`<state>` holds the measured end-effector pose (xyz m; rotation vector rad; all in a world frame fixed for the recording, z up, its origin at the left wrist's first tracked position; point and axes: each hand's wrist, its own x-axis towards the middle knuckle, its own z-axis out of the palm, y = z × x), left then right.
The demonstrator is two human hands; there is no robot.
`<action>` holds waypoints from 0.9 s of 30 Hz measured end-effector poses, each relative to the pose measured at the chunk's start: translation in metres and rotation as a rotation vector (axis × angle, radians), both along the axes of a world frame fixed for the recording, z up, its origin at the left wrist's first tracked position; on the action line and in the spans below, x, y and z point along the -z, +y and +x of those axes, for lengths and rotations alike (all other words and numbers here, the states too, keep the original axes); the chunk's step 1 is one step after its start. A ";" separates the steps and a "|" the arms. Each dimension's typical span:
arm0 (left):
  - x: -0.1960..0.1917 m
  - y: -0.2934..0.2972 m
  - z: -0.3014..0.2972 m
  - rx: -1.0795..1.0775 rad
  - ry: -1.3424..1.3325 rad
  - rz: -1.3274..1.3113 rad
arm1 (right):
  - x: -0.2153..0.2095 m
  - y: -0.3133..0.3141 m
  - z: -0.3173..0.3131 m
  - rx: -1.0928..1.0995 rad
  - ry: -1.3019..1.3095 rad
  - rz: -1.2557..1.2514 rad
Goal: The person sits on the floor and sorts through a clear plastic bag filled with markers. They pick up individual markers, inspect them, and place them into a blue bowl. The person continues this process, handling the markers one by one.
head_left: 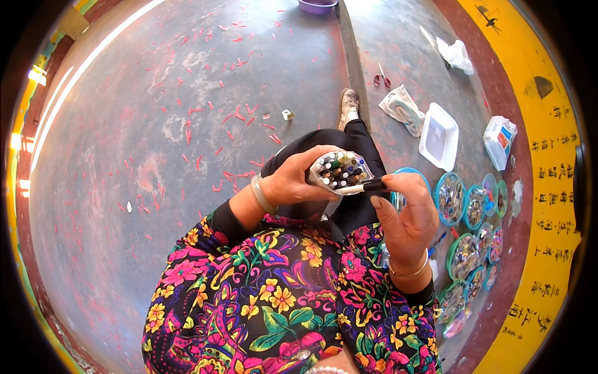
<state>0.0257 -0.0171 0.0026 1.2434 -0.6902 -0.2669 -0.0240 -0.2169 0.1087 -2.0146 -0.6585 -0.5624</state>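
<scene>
My left hand (296, 177) is wrapped round a clear container (316, 177) packed with upright pens (342, 167), their ends in black, white, green and blue. In front of me, the bundle sits above my lap. A pen with a white barrel and a black cap (374, 184) lies crosswise at the bundle's near right edge. My right hand (408, 215) has its curled index finger against that cap. The thumb stands a little apart below the pen, and the other fingers are partly hidden.
Round tubs of small colourful pieces (450, 198) stand on the right. Beyond them lie a white tray (438, 137), plastic bags (402, 110), a wrapped white packet (499, 142) and scissors (382, 78). Red scraps (240, 116) litter the left floor. A purple basin (317, 6) stands far off.
</scene>
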 end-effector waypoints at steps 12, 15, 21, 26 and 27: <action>0.003 0.001 0.000 -0.050 0.004 0.019 | 0.023 0.009 0.010 -0.033 -0.067 -0.203; 0.003 -0.001 0.000 -0.029 0.051 -0.055 | 0.022 0.009 0.010 -0.011 -0.119 -0.266; 0.006 -0.003 0.001 -0.017 0.064 -0.081 | 0.024 0.011 0.010 0.040 -0.140 -0.285; 0.001 -0.001 0.001 -0.024 0.044 -0.023 | 0.024 0.014 0.014 0.060 -0.099 -0.215; 0.000 -0.001 0.001 -0.018 0.045 -0.028 | 0.026 0.014 0.015 0.053 -0.080 -0.200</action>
